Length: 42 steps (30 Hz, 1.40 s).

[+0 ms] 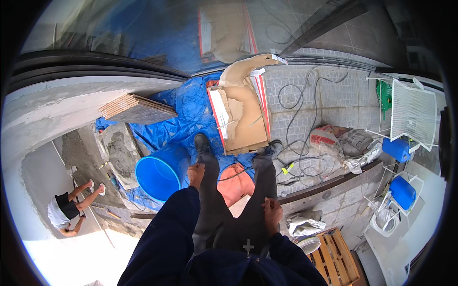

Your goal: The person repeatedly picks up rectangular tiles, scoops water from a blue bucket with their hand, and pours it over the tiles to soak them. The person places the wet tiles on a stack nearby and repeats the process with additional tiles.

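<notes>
My left hand (196, 175) hangs beside my left trouser leg (208, 182), its fingers curled and near or touching the dark cloth. Just left of it lies a large blue plastic tub (157, 177), tipped with its mouth towards me. My right hand (272, 213) is at my right trouser leg (265, 178), fingers also bent. Whether either hand grips the cloth cannot be made out. Before my feet lies a torn, open cardboard box (247, 132) with its flap raised. A salmon-coloured sack (236, 180) sits on the floor between my legs.
A blue tarpaulin (193, 103) covers floor near stacked tiles (139, 109) and a mortar-smeared board (123, 153). Black cable (298, 118) loops across paving on the right, near a cement bag (329, 141) and white wire chair (411, 111). Another person (69, 209) is at far left.
</notes>
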Tool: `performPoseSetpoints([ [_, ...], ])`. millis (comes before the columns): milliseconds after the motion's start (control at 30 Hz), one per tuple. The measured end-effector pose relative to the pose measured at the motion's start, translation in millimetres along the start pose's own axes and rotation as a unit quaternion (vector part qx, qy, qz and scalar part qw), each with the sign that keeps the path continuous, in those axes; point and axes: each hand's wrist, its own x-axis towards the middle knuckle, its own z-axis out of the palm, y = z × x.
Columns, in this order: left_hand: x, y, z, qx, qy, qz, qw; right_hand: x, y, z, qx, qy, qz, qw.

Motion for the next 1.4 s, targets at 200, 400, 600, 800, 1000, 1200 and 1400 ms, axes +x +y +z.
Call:
performPoseSetpoints([
  [200, 78, -39, -84, -0.078, -0.019, 0.011, 0.997, -25, -29, 37, 0.039, -0.035, -0.013, 0.999],
  [400, 122, -17, -119, -0.171, -0.014, 0.086, 0.982, -31, -23, 34, 0.183, 0.011, -0.014, 0.983],
  [600, 110, -86, -92, 0.036, 0.071, 0.154, 0.985, -26, -21, 54, 0.137, -0.016, -0.028, 0.990],
  [800, 66, -70, -31, -0.100, -0.160, -0.061, 0.980, -38, 17, 70, -0.101, -0.046, -0.120, 0.987],
  [1000, 30, -4, 37, -0.110, -0.229, -0.064, 0.965, -6, 20, 48, -0.077, -0.012, -0.170, 0.982],
  [1200, -8, 69, 98, -0.109, -0.277, 0.023, 0.954, 6, 33, 31, -0.034, 0.001, -0.117, 0.992],
  [1400, -5, 58, 111, -0.098, -0.293, 0.005, 0.951, 5, 39, 30, -0.014, -0.009, -0.062, 0.998],
])
